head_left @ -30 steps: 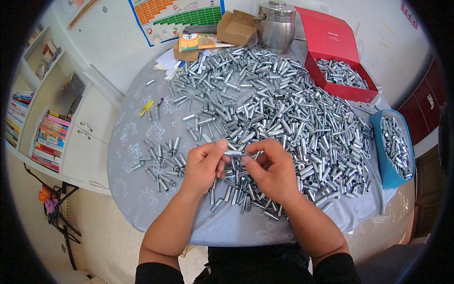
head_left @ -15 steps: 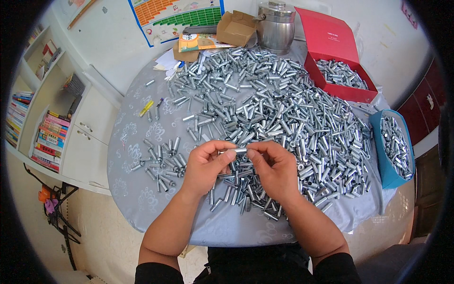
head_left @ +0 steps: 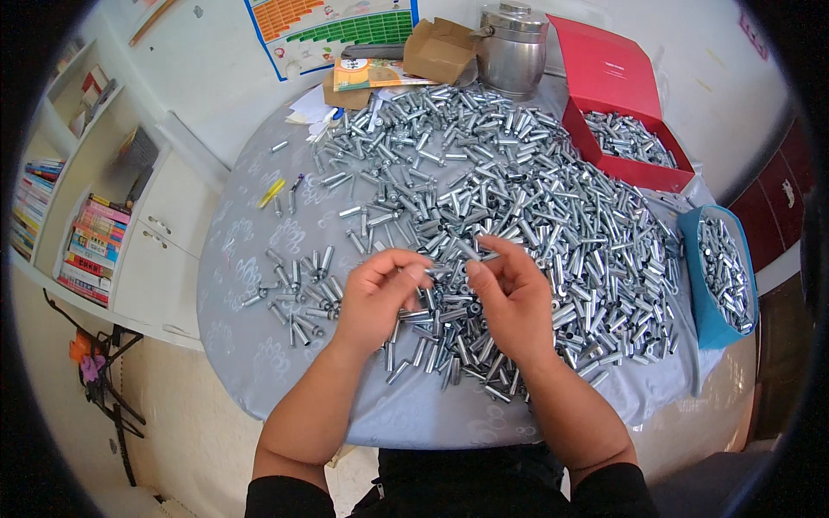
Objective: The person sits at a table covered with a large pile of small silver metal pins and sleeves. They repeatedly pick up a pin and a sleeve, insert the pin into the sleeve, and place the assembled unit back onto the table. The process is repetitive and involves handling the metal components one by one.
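A big heap of small silver metal tubes [head_left: 518, 198] covers most of a round table [head_left: 250, 345] with a grey patterned cloth. My left hand [head_left: 380, 293] and my right hand [head_left: 509, 298] meet over the near edge of the heap. Both pinch one short silver tube [head_left: 442, 271] between their fingertips, held level just above the pile. A smaller loose group of tubes [head_left: 298, 293] lies to the left of my left hand.
An open red box [head_left: 630, 129] with tubes stands at the back right, a blue basket [head_left: 721, 276] of tubes at the right edge. A steel pot [head_left: 512, 39], brown cardboard box [head_left: 440, 50] and booklet [head_left: 371, 73] sit at the back. White shelves with books [head_left: 78, 250] stand on the left.
My hands have shifted slightly on the tube held between them, the fingers drawing closer together; the pile and the boxes have not moved.
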`<state>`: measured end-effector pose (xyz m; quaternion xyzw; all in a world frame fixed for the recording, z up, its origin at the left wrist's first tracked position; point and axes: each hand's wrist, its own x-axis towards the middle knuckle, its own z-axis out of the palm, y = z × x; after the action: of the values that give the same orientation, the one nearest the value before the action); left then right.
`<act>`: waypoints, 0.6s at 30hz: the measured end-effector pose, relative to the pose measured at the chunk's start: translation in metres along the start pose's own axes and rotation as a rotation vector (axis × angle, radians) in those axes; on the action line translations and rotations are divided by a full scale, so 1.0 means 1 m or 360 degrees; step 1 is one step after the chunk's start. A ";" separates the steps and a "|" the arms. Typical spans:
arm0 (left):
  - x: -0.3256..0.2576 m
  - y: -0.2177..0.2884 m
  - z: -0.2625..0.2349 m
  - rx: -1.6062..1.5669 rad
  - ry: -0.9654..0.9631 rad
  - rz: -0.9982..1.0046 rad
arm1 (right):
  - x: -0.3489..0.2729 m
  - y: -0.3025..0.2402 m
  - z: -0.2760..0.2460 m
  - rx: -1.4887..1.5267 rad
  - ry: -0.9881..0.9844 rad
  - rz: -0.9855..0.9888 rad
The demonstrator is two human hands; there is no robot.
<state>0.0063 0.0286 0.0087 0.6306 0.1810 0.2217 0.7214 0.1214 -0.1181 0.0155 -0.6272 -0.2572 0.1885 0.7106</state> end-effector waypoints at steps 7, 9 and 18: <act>-0.003 0.000 0.008 0.0075 -0.0070 0.0080 | -0.004 -0.008 0.000 0.0076 -0.0173 0.0228; -0.001 -0.003 -0.001 0.0534 0.0263 0.0315 | 0.000 -0.007 -0.002 0.0115 -0.0081 0.0194; 0.012 0.013 -0.057 0.2107 0.0794 0.0747 | 0.010 -0.005 -0.014 0.0522 0.0459 0.0072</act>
<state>-0.0154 0.0838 0.0139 0.8863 0.2956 0.3510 0.0619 0.1375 -0.1243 0.0206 -0.5292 -0.1046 0.1519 0.8282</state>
